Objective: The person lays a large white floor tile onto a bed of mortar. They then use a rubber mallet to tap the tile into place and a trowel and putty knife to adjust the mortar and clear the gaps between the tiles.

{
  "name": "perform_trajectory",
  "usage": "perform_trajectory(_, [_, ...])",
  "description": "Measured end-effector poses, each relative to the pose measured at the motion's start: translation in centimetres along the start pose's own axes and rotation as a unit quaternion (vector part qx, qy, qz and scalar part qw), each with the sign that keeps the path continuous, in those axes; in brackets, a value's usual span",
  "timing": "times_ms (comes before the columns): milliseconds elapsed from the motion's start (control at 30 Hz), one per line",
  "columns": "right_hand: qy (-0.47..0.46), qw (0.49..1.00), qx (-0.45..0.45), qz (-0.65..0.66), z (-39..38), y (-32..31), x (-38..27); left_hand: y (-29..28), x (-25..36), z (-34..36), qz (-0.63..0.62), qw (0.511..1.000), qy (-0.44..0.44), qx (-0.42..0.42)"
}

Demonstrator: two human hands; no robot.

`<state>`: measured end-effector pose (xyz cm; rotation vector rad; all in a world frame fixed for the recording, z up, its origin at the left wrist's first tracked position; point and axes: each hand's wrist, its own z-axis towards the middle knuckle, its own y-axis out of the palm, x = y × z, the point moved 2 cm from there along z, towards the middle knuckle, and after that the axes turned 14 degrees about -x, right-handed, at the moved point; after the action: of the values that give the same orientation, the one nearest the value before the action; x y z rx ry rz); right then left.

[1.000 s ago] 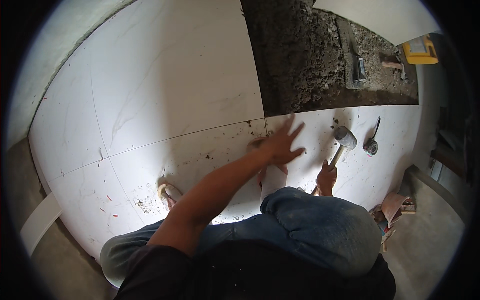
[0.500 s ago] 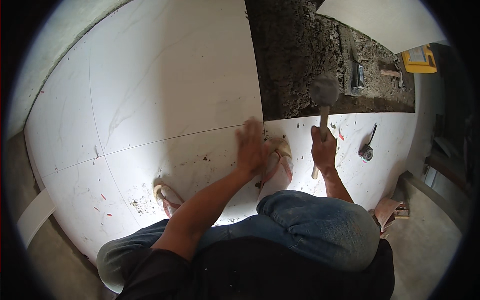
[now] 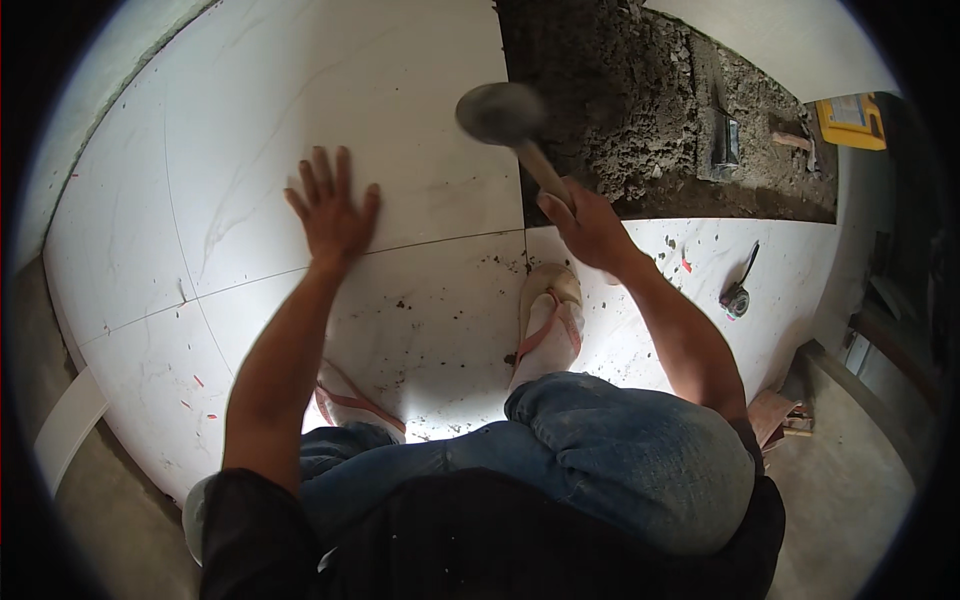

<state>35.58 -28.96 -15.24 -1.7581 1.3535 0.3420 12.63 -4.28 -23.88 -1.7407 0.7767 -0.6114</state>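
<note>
My left hand (image 3: 334, 220) is open on a large white marble-patterned floor tile (image 3: 250, 110), fingers spread. My right hand (image 3: 580, 220) grips the wooden handle of a rubber mallet (image 3: 500, 112); its dark head is over the tile's right part, near an untiled patch of rough grey mortar (image 3: 630, 130). Whether the head touches the tile I cannot tell. My sandalled feet (image 3: 550, 330) stand on the tiles below, between my forearms.
A trowel (image 3: 726, 140) and a wooden-handled tool (image 3: 790, 140) lie on the mortar. A tape measure (image 3: 738, 295) sits on the right tiles, a yellow container (image 3: 850, 125) beyond. A loose tile (image 3: 770, 40) is at top right; walls curve along the left.
My left hand has moved left and flattened onto the tile. My right hand has carried the mallet up and leftward, from the right tiles to over the larger tile.
</note>
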Motion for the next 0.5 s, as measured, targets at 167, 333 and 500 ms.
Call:
perform_trajectory(167, [-0.066,0.996,0.014,0.063,0.3,-1.0,-5.5,-0.1,-1.5,-0.1,-0.007,0.999,-0.026,-0.021])
perform_trajectory(333, [-0.15,0.981,0.117,0.026,3.2,-0.3,-3.2,-0.1,-1.3,-0.1,-0.015,1.0,-0.021,-0.008])
perform_trajectory(500, [-0.111,0.985,0.122,0.048,2.2,-1.5,-6.9,-0.1,-1.4,0.1,-0.017,1.0,-0.02,-0.009])
